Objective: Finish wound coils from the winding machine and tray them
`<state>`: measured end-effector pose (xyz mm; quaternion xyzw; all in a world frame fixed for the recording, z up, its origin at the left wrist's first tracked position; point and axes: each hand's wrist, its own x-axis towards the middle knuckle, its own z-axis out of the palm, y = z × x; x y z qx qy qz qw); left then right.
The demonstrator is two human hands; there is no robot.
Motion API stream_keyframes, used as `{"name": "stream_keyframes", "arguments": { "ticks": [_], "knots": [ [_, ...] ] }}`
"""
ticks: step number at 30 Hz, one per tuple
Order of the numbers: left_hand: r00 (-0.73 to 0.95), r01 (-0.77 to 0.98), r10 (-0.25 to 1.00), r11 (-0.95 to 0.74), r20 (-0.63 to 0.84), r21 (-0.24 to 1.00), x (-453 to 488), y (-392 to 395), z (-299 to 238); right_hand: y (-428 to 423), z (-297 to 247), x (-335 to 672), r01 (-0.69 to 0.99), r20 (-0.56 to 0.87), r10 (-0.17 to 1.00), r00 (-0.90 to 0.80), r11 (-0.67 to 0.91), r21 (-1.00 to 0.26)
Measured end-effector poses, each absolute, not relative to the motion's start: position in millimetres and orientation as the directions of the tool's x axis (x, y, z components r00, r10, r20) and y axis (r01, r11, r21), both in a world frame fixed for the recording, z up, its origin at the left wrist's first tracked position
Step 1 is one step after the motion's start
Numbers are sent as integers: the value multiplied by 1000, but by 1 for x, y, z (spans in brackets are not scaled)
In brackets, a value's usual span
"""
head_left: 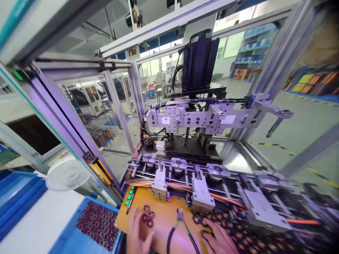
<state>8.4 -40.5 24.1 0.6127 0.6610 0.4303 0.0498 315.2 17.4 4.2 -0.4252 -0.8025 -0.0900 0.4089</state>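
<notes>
My left hand (137,234) lies on the orange-brown work board (164,215), fingers stretched out flat, just left of a small cluster of dark wound ring parts (147,215). My right hand (217,238) rests fingers spread on the right side of the board, its fingertips touching more dark ring parts (201,222). Between the hands lies a pair of black-handled cutting pliers (179,229), untouched. Neither hand holds anything.
A blue tray (79,240) full of small wound ring parts stands at lower left. Behind the board runs a machine with a row of round fixtures (178,164), green buttons (129,197), a black motor (200,60) and glass guard panels. A white fan (67,174) sits left.
</notes>
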Motion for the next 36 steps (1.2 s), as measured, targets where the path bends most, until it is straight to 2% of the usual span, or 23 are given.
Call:
{"name": "stream_keyframes", "arguments": {
  "ticks": [2, 5, 7, 9, 11, 15, 19, 21, 23, 25, 27, 32, 36],
  "knots": [
    [-200, 713, 896, -145, 397, 686, 17, -39, 73, 8, 63, 303, 634, 661, 696, -281, 652, -417],
    [76, 478, 968, -247, 240, 843, 36, -23, 150, 8, 145, 274, 327, 634, 710, -307, 704, -630],
    [197, 255, 951, -284, 238, 924, 51, -11, 186, 16, 181, 257, 109, 698, 654, -293, 748, -655],
    [182, 149, 948, -289, 261, 946, 62, -7, 204, 21, 199, 247, -18, 720, 632, -286, 747, -664],
    [127, 134, 952, -294, 277, 947, 67, -10, 208, 24, 203, 242, -80, 705, 639, -307, 721, -688],
    [73, 237, 918, -396, 390, 887, 65, -14, 205, 24, 197, 240, -164, 589, 700, -405, 578, -799],
    [83, 390, 832, -534, 549, 750, 63, -10, 205, 29, 196, 236, -167, 430, 775, -464, 399, -901],
    [82, 453, 808, -552, 584, 700, 59, -8, 198, 36, 197, 233, -145, 406, 777, -482, 386, -911],
    [64, 539, 802, -529, 594, 656, 50, -9, 180, 51, 197, 232, -85, 419, 741, -526, 444, -892],
    [68, 661, 831, -451, 552, 599, 36, -13, 150, 76, 196, 231, 36, 431, 693, -578, 549, -835],
    [127, 788, 894, -354, 429, 505, 20, -18, 112, 111, 194, 227, 147, 434, 660, -613, 635, -758],
    [146, 862, 940, -274, 309, 426, 0, -20, 31, 212, 181, 197, 269, 454, 626, -635, 729, -629],
    [147, 878, 950, -253, 274, 405, 9, -9, 7, 263, 163, 170, 328, 430, 586, -687, 778, -536]
  ]
}}
